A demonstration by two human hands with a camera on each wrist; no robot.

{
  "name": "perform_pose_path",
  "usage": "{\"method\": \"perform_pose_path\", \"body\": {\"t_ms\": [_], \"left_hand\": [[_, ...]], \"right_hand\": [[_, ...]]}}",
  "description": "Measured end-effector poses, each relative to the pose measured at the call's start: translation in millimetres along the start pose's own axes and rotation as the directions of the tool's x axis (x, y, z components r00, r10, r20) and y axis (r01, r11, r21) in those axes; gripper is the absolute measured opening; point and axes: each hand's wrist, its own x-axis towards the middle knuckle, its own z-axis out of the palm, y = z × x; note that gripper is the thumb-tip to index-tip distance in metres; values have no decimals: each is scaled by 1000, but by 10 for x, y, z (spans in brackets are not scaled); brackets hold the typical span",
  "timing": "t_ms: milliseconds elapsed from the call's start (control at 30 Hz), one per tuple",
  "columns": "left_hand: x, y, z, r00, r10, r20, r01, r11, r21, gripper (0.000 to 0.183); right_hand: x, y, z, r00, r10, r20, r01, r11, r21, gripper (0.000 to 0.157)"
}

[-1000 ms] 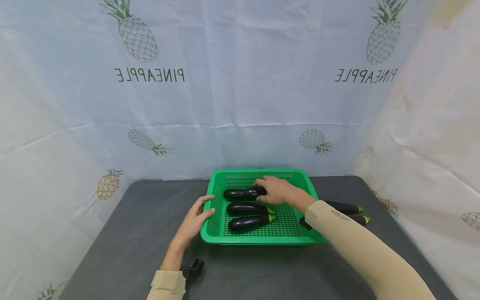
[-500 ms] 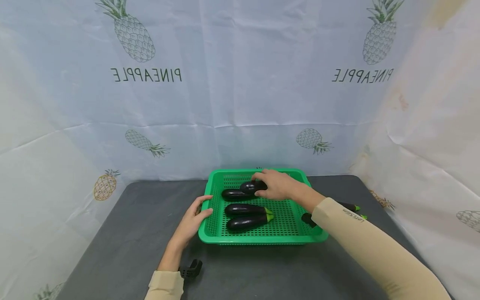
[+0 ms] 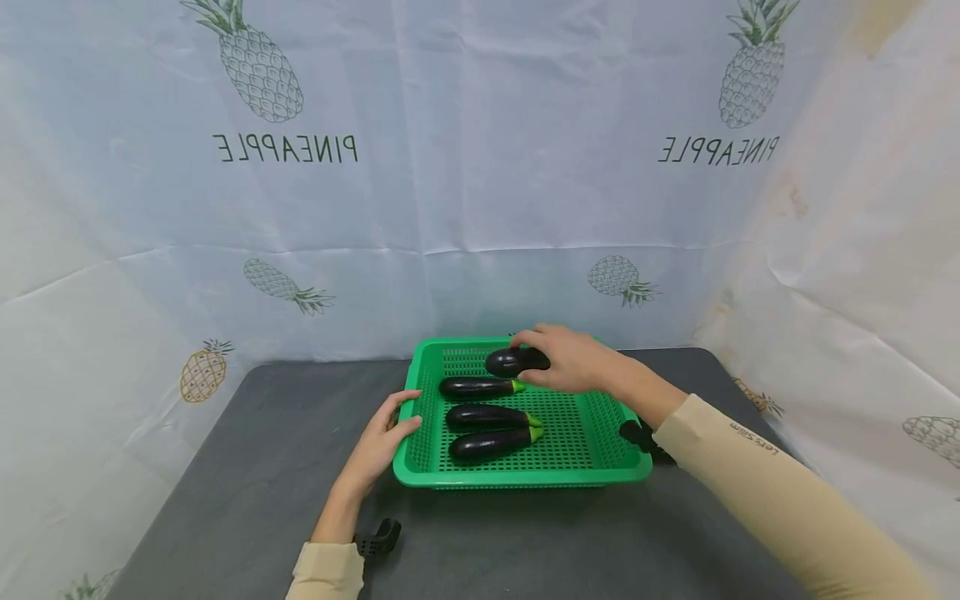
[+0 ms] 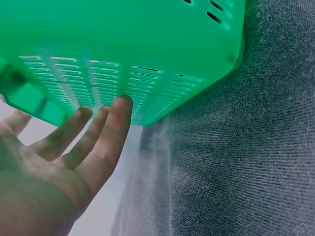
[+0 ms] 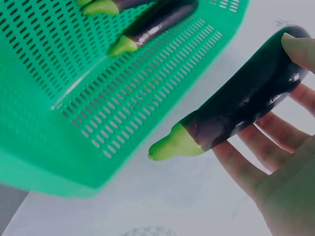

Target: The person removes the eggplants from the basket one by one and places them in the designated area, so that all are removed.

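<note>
A green perforated basket (image 3: 525,481) stands on the dark grey table (image 3: 247,467). Three dark purple eggplants lie side by side in it: the far one (image 3: 476,387), the middle one (image 3: 483,417) and the near one (image 3: 487,444). My right hand (image 3: 570,360) holds a fourth eggplant (image 3: 510,362) above the basket's far edge. In the right wrist view the thumb and fingers (image 5: 283,147) curl round this eggplant (image 5: 246,103), its green stem end pointing at the basket (image 5: 123,98). My left hand (image 3: 378,446) rests on the basket's left rim, with straight fingers (image 4: 115,123) against the outer wall (image 4: 147,39).
A small black object (image 3: 637,433) lies on the table just right of the basket, partly behind my right forearm. A black clip-like piece (image 3: 378,537) sits by my left wrist. A pale cloth printed with pineapples (image 3: 480,167) closes off the back and sides.
My right hand has gripped an eggplant in the basket's far part and lifted it up and back. Three eggplants stay in the basket. My left hand has stayed on the rim.
</note>
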Motion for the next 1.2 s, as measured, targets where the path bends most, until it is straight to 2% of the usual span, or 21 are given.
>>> {"method": "perform_pose_path", "body": {"t_ms": [200, 467, 1033, 1200], "left_hand": [[-7, 4, -10, 1000, 11, 13, -11, 1000, 0, 49], [5, -14, -12, 1000, 8, 4, -8, 1000, 15, 49], [15, 4, -6, 1000, 7, 6, -7, 1000, 8, 48], [11, 14, -5, 1000, 3, 19, -3, 1000, 4, 50]], "right_hand": [[-190, 57, -120, 999, -5, -51, 6, 999, 32, 52], [-455, 171, -172, 994, 22, -109, -10, 994, 107, 51], [-939, 544, -134, 979, 75, -188, -31, 974, 225, 53], [-1073, 634, -99, 973, 120, -198, -58, 955, 292, 52]]}}
